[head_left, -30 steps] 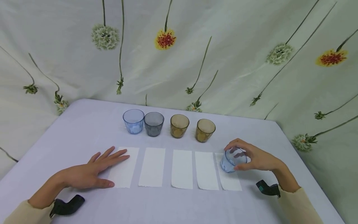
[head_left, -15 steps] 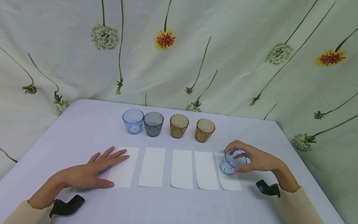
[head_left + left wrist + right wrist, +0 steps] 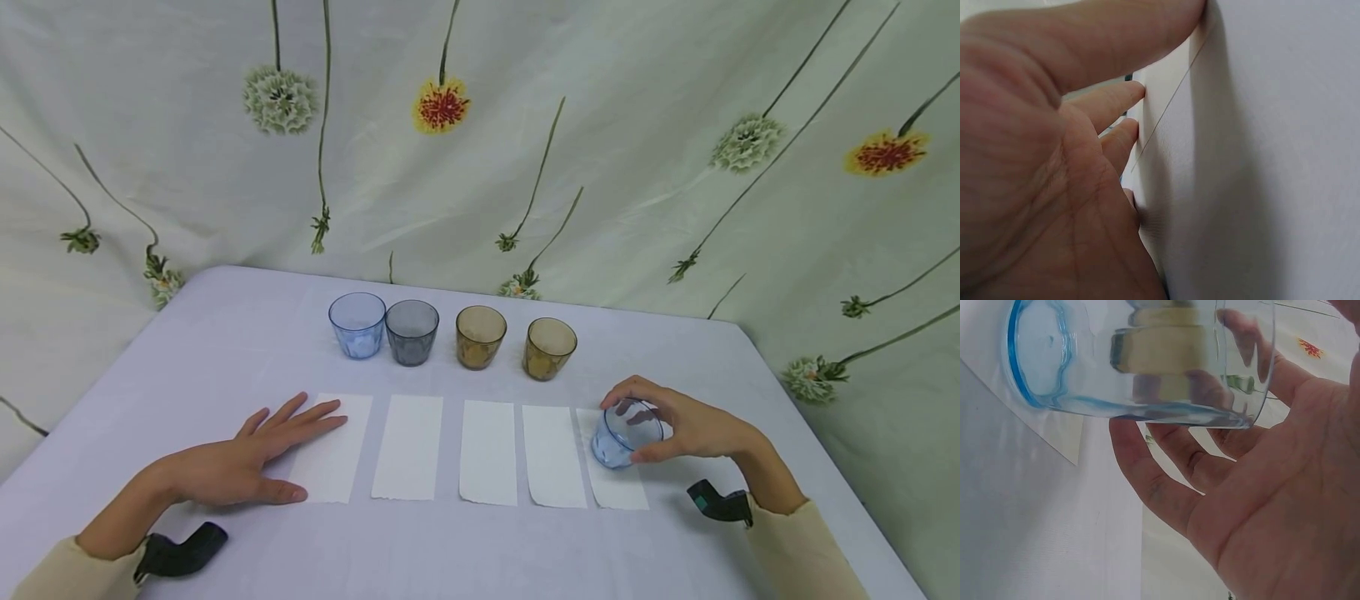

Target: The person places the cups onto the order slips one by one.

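Gripping blue glass at rightmost paper: right hand; left hand is resting spread wide on leftmost paper.

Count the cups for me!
5. In the back row, left to right: a blue cup, a grey cup and two brown cups. The fifth, another blue cup, is in the fingers of the right hand, over the rightmost paper.
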The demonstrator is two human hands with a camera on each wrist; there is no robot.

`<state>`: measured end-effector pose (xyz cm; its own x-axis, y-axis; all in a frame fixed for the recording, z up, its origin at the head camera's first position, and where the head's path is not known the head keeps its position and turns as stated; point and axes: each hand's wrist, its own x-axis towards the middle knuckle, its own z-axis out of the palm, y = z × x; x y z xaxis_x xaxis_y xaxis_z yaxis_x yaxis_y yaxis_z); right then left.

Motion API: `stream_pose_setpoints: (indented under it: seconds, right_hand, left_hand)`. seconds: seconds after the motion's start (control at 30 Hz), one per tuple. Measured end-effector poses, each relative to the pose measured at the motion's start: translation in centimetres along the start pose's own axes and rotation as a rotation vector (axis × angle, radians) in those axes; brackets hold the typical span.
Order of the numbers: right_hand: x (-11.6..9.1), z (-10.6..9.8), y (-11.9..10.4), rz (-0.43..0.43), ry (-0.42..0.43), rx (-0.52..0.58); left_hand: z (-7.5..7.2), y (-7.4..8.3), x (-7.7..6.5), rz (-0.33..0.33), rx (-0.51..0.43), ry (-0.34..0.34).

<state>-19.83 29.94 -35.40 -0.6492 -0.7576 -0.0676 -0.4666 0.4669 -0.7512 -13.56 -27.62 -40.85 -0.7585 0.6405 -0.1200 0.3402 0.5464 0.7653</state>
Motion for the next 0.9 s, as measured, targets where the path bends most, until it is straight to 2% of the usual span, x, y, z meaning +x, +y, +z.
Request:
stream_pose_setpoints:
  seconds: [0.33,0.53,0.77,0.9]
  right_hand:
    - [-0.09,-0.18,0.05,0.005,0.002,-0.011]
    - [-0.11,-0.23,-0.17,0.018,0.023,-0.029]
    - [-0.23,-0.29,-0.58,0.077,0.062,-0.06]
    - [-0.35,-0.38,-0.75,0.074,0.089,-0.064]
  left_hand:
    - [0.08,-0.1,0.01,-0.005,0.013,0.005]
    - [0.04,-0.09,0.0,-0.012,-0.003,-0.004]
    - [-0.11,0.05,0.04,-0.018,-0.003,-0.012]
    - [-0.08,0.09,0.13,-0.03,-0.014,-0.015]
